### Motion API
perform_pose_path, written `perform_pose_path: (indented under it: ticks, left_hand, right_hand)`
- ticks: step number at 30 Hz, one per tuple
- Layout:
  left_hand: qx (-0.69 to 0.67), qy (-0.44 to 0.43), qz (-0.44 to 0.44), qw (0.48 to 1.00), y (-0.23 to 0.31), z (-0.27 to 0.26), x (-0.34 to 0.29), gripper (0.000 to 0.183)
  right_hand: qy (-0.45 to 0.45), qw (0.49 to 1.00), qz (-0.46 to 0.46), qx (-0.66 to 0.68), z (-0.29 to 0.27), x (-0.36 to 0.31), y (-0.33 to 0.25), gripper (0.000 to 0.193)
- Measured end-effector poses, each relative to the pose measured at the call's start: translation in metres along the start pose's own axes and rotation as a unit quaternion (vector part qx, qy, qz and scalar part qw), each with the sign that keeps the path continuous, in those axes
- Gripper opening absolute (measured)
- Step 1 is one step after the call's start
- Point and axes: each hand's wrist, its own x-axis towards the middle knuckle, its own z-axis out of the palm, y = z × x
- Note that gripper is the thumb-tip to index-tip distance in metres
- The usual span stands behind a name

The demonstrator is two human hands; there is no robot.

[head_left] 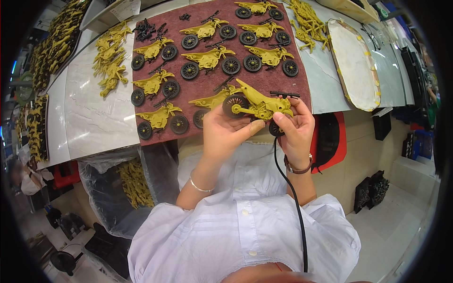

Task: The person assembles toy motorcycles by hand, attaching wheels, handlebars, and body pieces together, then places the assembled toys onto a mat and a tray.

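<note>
Fingers (283,120) of both hands pinch toy motorcycle (257,104).

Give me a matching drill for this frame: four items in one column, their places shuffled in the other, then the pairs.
Items:
1. toy motorcycle being assembled
2. finished toy motorcycles
3. loose yellow frames
4. white tray

Places:
A. piled on the pale tabletop left of the mat
B. held in both hands, the left hand and the right hand
C. on the tabletop right of the mat
D. in rows on the dark red mat

Pairs: 1-B, 2-D, 3-A, 4-C
</note>
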Motion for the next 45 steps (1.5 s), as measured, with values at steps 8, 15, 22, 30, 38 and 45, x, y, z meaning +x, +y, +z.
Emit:
perform_pose_path:
  ticks: [8,15,22,30,38,45]
  left_hand:
    - [0.040,-0.002,0.029,0.999,-0.004,-0.001,-0.002,0.049]
    - [0.037,-0.016,0.050,0.998,-0.008,0.001,-0.005,0.053]
    - [0.021,-0.034,0.078,0.996,-0.010,0.007,-0.008,0.015]
    - [0.152,-0.025,0.103,0.983,-0.014,-0.002,-0.012,0.013]
    - [0.070,-0.018,0.060,0.996,0.000,0.000,-0.007,0.026]
    - [0.122,-0.011,0.061,0.991,0.000,-0.003,-0.005,0.021]
  right_hand:
    - [-0.012,0.999,-0.033,-0.032,-0.005,-0.007,0.001,0.036]
    - [-0.050,0.998,0.046,0.003,-0.010,-0.010,-0.009,0.031]
    - [-0.012,0.992,0.047,0.118,0.003,-0.015,-0.007,0.027]
    - [-0.065,0.995,0.032,-0.067,-0.005,-0.014,-0.012,0.028]
    - [-0.063,0.991,0.032,-0.113,0.001,-0.017,-0.010,0.029]
    - [-0.063,0.990,0.040,-0.120,0.008,-0.018,-0.011,0.029]
